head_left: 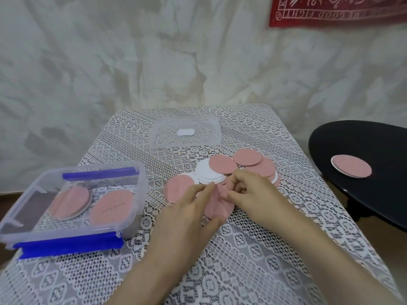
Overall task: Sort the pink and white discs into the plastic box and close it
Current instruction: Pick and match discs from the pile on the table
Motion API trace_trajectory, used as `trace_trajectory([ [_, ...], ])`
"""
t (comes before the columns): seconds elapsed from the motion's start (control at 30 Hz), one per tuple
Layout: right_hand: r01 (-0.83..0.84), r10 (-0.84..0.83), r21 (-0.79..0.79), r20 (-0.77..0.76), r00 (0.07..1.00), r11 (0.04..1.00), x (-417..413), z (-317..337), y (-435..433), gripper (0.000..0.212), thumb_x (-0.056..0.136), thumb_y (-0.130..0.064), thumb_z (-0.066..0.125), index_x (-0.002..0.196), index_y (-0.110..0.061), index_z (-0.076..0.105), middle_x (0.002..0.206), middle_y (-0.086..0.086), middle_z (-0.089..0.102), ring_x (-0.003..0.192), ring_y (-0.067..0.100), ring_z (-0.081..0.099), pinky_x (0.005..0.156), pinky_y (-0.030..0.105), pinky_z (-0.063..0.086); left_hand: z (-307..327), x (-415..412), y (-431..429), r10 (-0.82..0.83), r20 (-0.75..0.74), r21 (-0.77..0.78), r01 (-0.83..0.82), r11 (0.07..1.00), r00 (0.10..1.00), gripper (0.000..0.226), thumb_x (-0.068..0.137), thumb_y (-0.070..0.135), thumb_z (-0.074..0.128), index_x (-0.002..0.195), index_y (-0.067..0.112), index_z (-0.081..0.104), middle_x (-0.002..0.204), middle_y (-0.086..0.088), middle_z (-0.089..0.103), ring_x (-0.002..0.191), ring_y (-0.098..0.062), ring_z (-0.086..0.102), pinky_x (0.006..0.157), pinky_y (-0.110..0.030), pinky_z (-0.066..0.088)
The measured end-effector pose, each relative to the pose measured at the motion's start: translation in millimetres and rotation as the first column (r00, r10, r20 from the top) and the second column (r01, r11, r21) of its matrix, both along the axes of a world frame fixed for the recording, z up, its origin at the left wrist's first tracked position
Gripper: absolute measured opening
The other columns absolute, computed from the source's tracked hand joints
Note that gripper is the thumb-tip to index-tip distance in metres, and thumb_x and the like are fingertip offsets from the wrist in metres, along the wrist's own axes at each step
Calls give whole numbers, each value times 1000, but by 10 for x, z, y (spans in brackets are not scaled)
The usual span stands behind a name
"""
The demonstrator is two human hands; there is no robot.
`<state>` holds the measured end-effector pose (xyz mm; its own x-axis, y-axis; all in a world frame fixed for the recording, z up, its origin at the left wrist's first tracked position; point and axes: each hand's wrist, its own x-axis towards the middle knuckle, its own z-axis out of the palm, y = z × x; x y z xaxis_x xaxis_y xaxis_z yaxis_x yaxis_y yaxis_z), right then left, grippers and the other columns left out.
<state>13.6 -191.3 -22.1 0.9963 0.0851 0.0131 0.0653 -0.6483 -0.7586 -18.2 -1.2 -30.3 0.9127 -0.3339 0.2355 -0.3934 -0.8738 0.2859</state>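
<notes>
Nearest me, two bare forearms cross the lace cloth (242,260) that covers the desk, and the hands meet at its middle. My left hand (189,208) has a pink disc (220,205) between its thumb below and its long fingers on top, so it is clamped on that disc. My right hand (248,192) has its fingers curled in, their tips nipping the same disc at its upper edge. The disc looks slightly bent between the two.

Just beyond the fingertips lies the loose pile: a fanned stack of white discs (208,172), several pink ones (247,157) overlapping behind and to the right of it, and one more pink one (178,188) lying flat to the left, partly under my left fingers.

At the left edge of the desk sits the plastic box (141,194), open, with blue clips (66,245) on its near and far sides. Inside it, a single pink disc (112,205) lies on the right and a small pink-topped stack (70,202) on the left.

Its clear lid (163,137) lies flat at the far end of the desk, apart from the box, and bears a white label (185,132).

Off to the right is a black round table (363,139) with a pink disc resting on a white one (351,166).
</notes>
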Motion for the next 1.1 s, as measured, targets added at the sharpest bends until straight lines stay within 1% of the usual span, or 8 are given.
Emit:
trace_trajectory([
  [0.17, -25, 26, 70, -12, 1000, 997, -179, 6, -62, 11, 92, -34, 70, 85, -28, 65, 77, -10, 70, 77, 10, 66, 78, 41, 55, 75, -103, 19, -28, -124, -144, 10, 990, 992, 80, 86, 71, 54, 155, 40, 26, 142, 27, 40, 107, -1, 57, 86, -31, 52],
  [0.27, -76, 80, 125, -22, 997, 989, -240, 36, -46, 7, 93, -29, 71, 87, -27, 67, 74, -17, 69, 73, -4, 62, 76, 33, 48, 122, -142, 78, -38, -188, -298, -20, 954, 981, 68, 87, 59, 63, 149, 42, 39, 128, 26, 53, 83, 8, 52, 75, -21, 44],
  [0.43, -171, 182, 218, -31, 983, 961, -295, 71, 42, 4, 93, -31, 71, 89, -29, 70, 77, -7, 74, 71, 9, 64, 77, 39, 49, 145, -158, 204, -66, -322, -502, -112, 857, 944, 6, 95, 37, 63, 99, 34, 68, 90, 20, 70, 78, 4, 63, 68, -21, 48],
  [0.5, -169, 177, 211, -19, 984, 963, -284, 66, 78, 9, 94, -35, 67, 89, -28, 72, 83, -2, 75, 78, 21, 69, 84, 47, 53, 133, -171, 247, -62, -312, -484, -102, 869, 948, 13, 97, 33, 61, 86, 28, 63, 81, 22, 66, 77, 2, 60, 68, -25, 45],
  [0.7, 16, 16, -164, 193, 981, 986, -116, 69, 85, 21, 99, -40, 58, 91, -27, 73, 76, -12, 70, 66, 5, 61, 67, 32, 52, 102, -163, 341, 20, -306, -432, -158, 888, 952, 18, 100, 36, 54, 86, 26, 56, 80, 9, 65, 80, -8, 60, 80, -38, 52],
  [0.87, 90, 65, -385, 372, 926, 918, 222, 54, 79, 25, 104, -34, 50, 111, -23, 71, 104, -10, 69, 97, 13, 60, 84, 37, 52, 90, -149, 343, 22, -314, -458, -172, 872, 949, 17, 100, 38, 53, 90, 26, 58, 84, 6, 68, 82, -13, 63, 81, -44, 53],
  [1.0, -28, 146, -485, 208, 967, 874, 408, 23, 136, 44, 108, -43, 37, 147, -27, 48, 156, 1, 44, 144, 24, 38, 114, 42, 33, 109, -139, 324, 23, -333, -470, -187, 863, 943, 17, 100, 40, 51, 92, 26, 58, 86, 3, 70, 83, -18, 65, 79, -47, 53],
  [1.1, -115, 188, -598, 61, 980, 793, 435, -43, 207, 56, 108, -48, 24, 160, -26, 22, 168, -2, 19, 154, 18, 16, 123, 42, 13, 126, -121, 315, 19, -341, -488, -194, 851, 940, 17, 100, 38, 52, 92, 25, 59, 86, 2, 70, 83, -19, 64, 81, -45, 53],
])
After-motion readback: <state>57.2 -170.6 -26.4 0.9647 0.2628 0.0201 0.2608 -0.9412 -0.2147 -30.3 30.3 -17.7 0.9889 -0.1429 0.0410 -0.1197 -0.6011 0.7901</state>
